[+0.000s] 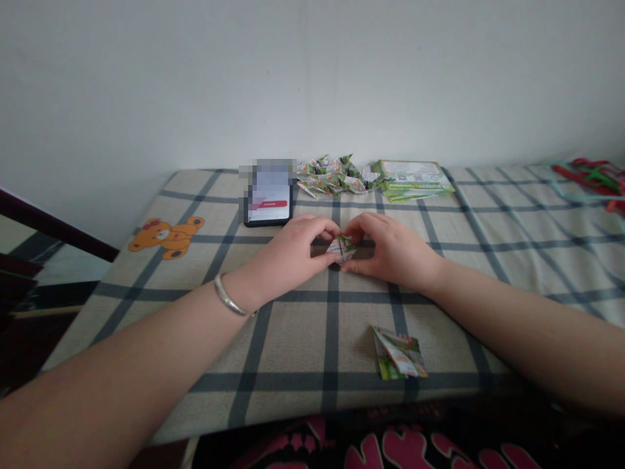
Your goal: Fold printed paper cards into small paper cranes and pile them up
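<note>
Between my two hands, just above the middle of the checked cloth, is a small folded piece of printed paper, white and green. My left hand pinches its left side with thumb and fingers; a silver bangle circles that wrist. From the other side my right hand grips the same paper, its fingertips nearly meeting those of the left. Closer to me lies another folded paper, creased and partly standing up, touched by neither hand.
A phone with a lit screen lies near the wall. Beside it are a heap of folded paper pieces and a stack of flat printed leaflets. A bear figure is at left. Red and green items sit in a clear tray at far right.
</note>
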Demonstrator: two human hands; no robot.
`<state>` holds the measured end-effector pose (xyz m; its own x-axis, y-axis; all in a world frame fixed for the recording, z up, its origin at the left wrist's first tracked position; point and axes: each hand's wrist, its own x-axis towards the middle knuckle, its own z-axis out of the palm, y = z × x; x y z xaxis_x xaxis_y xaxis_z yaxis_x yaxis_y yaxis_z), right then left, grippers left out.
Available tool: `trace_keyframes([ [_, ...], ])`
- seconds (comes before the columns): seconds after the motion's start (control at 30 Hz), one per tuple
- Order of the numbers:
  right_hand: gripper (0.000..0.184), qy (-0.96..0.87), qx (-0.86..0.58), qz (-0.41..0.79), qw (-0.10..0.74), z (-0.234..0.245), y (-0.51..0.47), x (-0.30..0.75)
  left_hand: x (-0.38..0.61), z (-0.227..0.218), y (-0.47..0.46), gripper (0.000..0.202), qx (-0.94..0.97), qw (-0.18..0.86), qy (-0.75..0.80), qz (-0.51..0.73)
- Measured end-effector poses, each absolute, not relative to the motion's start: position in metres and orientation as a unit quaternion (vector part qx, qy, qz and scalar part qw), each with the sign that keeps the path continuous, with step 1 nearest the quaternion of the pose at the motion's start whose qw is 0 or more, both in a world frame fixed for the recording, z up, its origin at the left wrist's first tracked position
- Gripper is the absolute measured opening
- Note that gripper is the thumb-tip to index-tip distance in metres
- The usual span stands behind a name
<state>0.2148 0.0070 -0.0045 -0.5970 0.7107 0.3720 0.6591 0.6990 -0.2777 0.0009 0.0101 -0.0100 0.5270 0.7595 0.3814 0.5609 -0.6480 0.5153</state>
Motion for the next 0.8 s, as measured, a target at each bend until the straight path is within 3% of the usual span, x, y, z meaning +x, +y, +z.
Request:
trace_keyframes([
  [0.07, 0.040, -0.890, -0.388, 0.061, 0.233, -0.0051, 0.0078, 0.2145, 0.0009, -0.0110, 0.0093, 0.024, 0.850, 0.190, 0.388, 0.302],
  [0.2, 0.027, -0.913, -0.352, 0.057, 0.196, -0.0037, 0.0105, 0.2148, 0.0017, -0.0114, 0.0069, 0.022, 0.845, 0.206, 0.391, 0.301],
  [0.37, 0.017, -0.922, -0.323, 0.074, 0.203, -0.0029, 0.0112, 0.2137, 0.0040, -0.0071, 0.0032, 0.021, 0.848, 0.176, 0.384, 0.319],
  [0.53, 0.013, -0.917, -0.306, 0.092, 0.238, -0.0045, 0.0103, 0.2133, 0.0046, -0.0021, 0.0012, 0.008, 0.877, 0.113, 0.355, 0.301],
  [0.8, 0.024, -0.928, -0.285, 0.073, 0.230, -0.0017, 0.0078, 0.2144, 0.0016, -0.0023, 0.0059, 0.013, 0.896, 0.085, 0.316, 0.300],
])
